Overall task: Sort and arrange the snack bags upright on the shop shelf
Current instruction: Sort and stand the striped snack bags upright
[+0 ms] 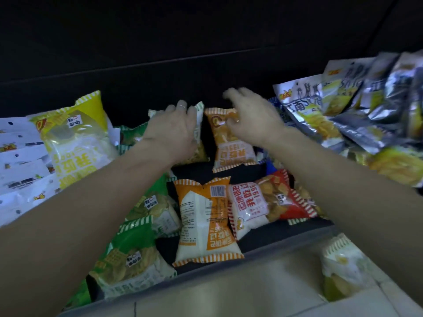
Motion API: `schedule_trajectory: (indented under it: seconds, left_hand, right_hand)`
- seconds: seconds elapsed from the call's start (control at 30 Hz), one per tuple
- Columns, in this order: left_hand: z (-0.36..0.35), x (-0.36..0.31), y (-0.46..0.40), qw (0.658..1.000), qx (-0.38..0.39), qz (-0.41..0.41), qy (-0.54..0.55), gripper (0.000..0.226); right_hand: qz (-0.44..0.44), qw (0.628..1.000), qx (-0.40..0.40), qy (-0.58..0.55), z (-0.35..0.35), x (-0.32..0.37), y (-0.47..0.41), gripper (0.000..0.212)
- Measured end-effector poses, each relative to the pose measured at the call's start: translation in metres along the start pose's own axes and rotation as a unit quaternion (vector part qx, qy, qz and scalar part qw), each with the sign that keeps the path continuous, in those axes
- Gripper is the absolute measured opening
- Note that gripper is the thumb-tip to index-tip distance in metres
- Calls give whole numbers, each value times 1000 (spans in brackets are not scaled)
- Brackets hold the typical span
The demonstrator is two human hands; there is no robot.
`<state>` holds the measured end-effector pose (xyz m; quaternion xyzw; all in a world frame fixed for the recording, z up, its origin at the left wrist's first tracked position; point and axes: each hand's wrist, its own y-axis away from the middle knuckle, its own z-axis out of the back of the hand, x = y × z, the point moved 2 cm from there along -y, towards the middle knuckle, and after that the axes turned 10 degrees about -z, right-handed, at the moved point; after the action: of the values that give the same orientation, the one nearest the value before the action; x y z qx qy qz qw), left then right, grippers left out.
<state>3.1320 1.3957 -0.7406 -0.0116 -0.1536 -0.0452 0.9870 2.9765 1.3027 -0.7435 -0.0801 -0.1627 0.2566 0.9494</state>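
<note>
Hands (212,124) over shelf (286,239) of snack bags (206,220)

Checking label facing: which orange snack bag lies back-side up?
The nearer orange snack bag by the shelf edge shows barcode and nutrition panel; the farther orange bag shows its printed front.

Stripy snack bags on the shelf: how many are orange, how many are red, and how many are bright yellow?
Orange bags: 2
Red bag: 1
Bright yellow bag: 1
Total: 4
</note>
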Motion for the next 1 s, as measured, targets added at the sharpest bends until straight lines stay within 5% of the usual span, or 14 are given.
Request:
schedule_trajectory:
  seconds: [0.13, 0.23, 0.43, 0.63, 0.8, 1.0]
  left_hand:
    - [10, -53, -17, 986, -12, -75, 151, 57]
    - [12, -99, -25, 935, 20, -91, 343, 57]
    - [5, -164, -37, 880, 118, -75, 455, 78]
    - [-6, -190, -37, 823, 175, -49, 538, 88]
    - [-7, -191, -40, 777, 177, -20, 603, 67]
    - [-6, -180, -46, 775, 156, 16, 613, 93]
  right_hand:
    - [-136, 977, 147, 69, 44, -65, 31, 24]
    - [-186, 939, 264, 118, 58, -102, 61, 12]
    - [-352, 872, 336, 57, 66, -167, 116, 49]
    - [-448, 824, 231, -260, 19, -178, 158, 53]
    - [-448, 805, 178, -346, 7, -185, 155, 36]
    - [-409, 823, 207, -335, 17, -200, 144, 43]
